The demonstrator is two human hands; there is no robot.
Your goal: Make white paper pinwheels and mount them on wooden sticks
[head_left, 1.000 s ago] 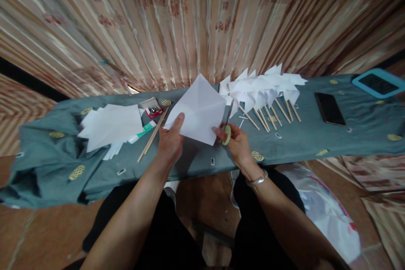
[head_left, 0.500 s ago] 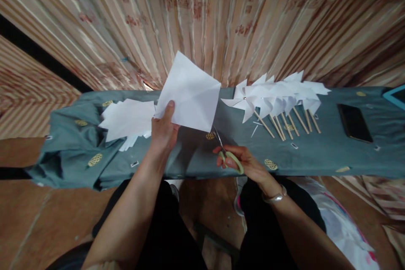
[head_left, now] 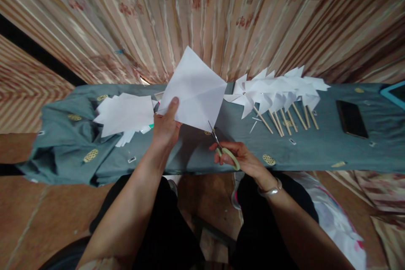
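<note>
A left hand (head_left: 166, 128) pinches a square white paper sheet (head_left: 198, 88), best kept taut, while the right hand (head_left: 238, 156) grips pale-green-handled metal scissors (head_left: 216, 138) at the sheet's near corner.

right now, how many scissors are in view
1: scissors in the right hand, blades at the near corner of the paper gripped by the left hand. Others could be hidden under the pile.

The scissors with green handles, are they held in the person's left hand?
No, the right hand holds the scissors, while the left hand grips the white sheet.
</note>
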